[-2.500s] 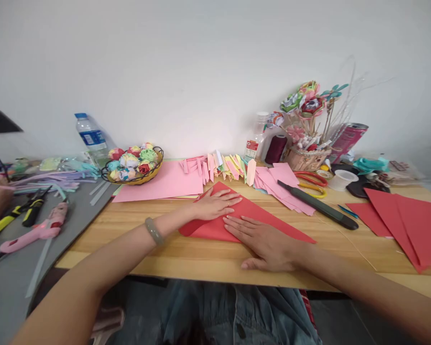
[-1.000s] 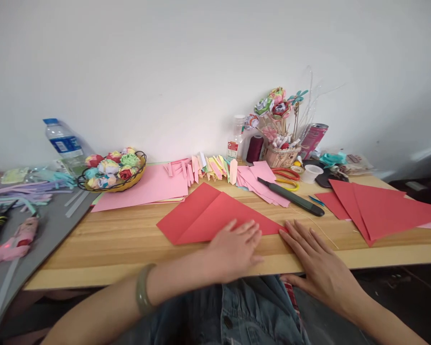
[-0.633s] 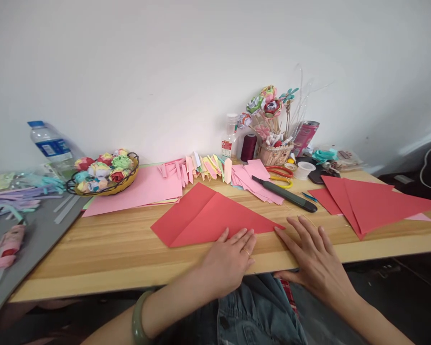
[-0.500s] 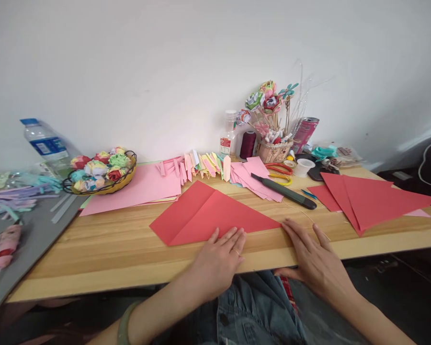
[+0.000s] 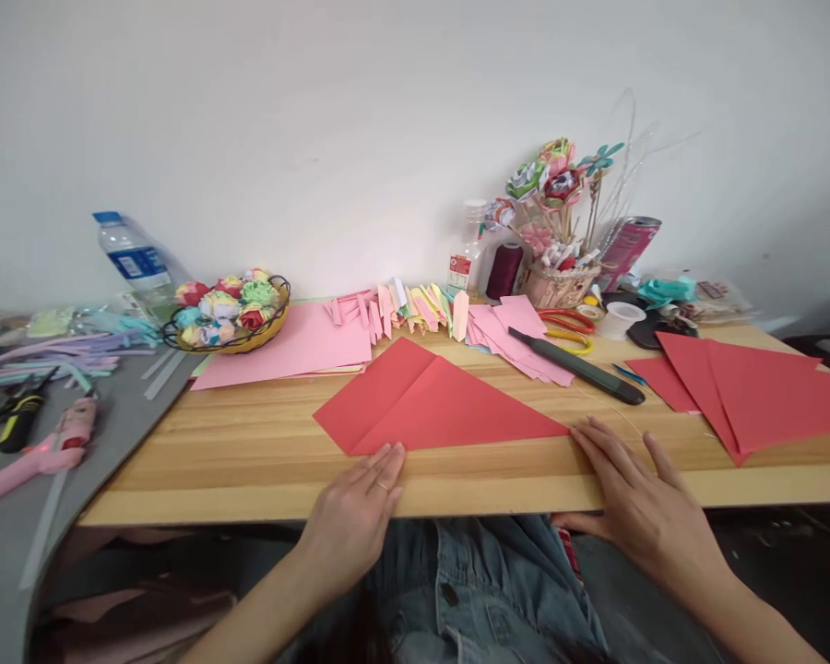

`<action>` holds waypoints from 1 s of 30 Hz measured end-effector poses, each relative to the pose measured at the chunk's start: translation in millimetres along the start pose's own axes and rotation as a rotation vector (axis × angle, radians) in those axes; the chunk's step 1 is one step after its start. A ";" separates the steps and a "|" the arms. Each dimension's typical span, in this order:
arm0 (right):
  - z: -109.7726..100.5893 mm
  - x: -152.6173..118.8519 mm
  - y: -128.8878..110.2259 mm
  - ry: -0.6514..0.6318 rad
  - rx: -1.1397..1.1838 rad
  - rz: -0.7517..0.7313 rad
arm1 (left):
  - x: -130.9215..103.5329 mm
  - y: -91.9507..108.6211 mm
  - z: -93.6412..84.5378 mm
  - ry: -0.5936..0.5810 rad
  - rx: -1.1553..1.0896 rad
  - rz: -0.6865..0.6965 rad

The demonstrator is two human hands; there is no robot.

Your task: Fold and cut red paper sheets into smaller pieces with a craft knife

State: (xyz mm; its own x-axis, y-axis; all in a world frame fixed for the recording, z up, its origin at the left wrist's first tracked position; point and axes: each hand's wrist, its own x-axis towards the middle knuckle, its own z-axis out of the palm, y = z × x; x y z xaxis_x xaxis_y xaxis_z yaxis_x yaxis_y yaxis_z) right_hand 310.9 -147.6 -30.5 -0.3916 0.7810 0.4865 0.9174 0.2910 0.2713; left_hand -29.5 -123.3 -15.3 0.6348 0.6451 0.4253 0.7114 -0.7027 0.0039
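Note:
A folded red sheet of paper (image 5: 449,401) lies flat on the wooden table (image 5: 214,470), its long folded edge facing me and its narrow tip pointing right. My left hand (image 5: 356,507) rests with its fingertips on the near edge, close to the left corner; its fingers are stretched out side by side and grip nothing. At the right tip, my right hand (image 5: 636,489) touches the paper with its fingertips, fingers extended and thumb apart at the table's edge.
More folded red papers (image 5: 775,392) lie at the right. Behind are a green-handled cutter (image 5: 581,369), pink paper pieces (image 5: 515,337), scissors (image 5: 567,323), a flower basket (image 5: 559,284) and a yellow basket of paper flowers (image 5: 249,339). At left lies a pink glue gun (image 5: 62,443).
My left hand has slid left along the near edge of the red paper toward its left corner. My right hand stays at the tip. The camera view has turned slightly left.

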 end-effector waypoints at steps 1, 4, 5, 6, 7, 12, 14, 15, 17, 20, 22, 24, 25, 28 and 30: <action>0.6 -0.1 0.1 -0.002 0.000 0.000 | -5.4 -4.0 -1.7 0.026 0.026 -0.030; 1.5 -0.3 0.3 0.001 0.006 0.006 | -21.6 -17.3 -7.7 0.073 0.102 -0.087; 1.6 -0.4 0.3 0.005 0.007 0.008 | -26.2 -21.0 -9.3 0.078 0.117 -0.085; 1.8 -0.7 0.2 0.009 0.009 0.011 | -29.9 -23.8 -10.3 0.081 0.128 -0.076; 2.0 -1.1 0.0 0.012 0.010 0.015 | -32.7 -25.7 -10.5 0.083 0.137 -0.062; 4.1 -3.4 -2.0 0.016 0.009 0.017 | -34.5 -23.5 -4.1 0.132 0.198 -0.006; 4.2 -3.6 -2.6 0.021 0.002 0.010 | -34.6 -22.4 -2.9 0.157 0.203 0.006; 3.5 -3.8 -2.6 0.021 0.000 0.003 | -35.8 -23.0 -3.7 0.172 0.195 0.014; 0.5 -4.9 -1.8 0.032 0.002 -0.023 | -41.7 -27.2 -7.6 0.203 0.159 0.043; -7.9 -9.8 1.3 0.036 0.063 -0.042 | -57.7 -39.0 -17.1 0.238 0.081 0.093; -14.9 -13.5 3.5 0.027 0.139 0.028 | -69.1 -46.6 -23.2 0.243 0.065 0.109; -21.8 -14.1 4.2 0.001 0.237 0.159 | -77.1 -51.2 -28.0 0.230 0.098 0.120; -25.2 -12.2 3.5 -0.026 0.297 0.229 | -79.3 -52.0 -30.0 0.217 0.125 0.124; -34.1 4.4 -3.0 -0.192 0.532 0.374 | -79.8 -50.4 -35.6 0.215 0.195 0.163; -38.3 23.8 -9.6 -0.318 0.688 0.411 | -76.7 -48.2 -40.4 0.256 0.224 0.194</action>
State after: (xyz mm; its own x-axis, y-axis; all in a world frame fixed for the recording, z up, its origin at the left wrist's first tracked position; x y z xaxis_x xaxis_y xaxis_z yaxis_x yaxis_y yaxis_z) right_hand 290.0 -153.0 10.3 -0.0748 0.9855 0.1524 0.8610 0.1409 -0.4887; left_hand -124.8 -151.1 -11.5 0.6884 0.3908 0.6110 0.6517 -0.7031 -0.2846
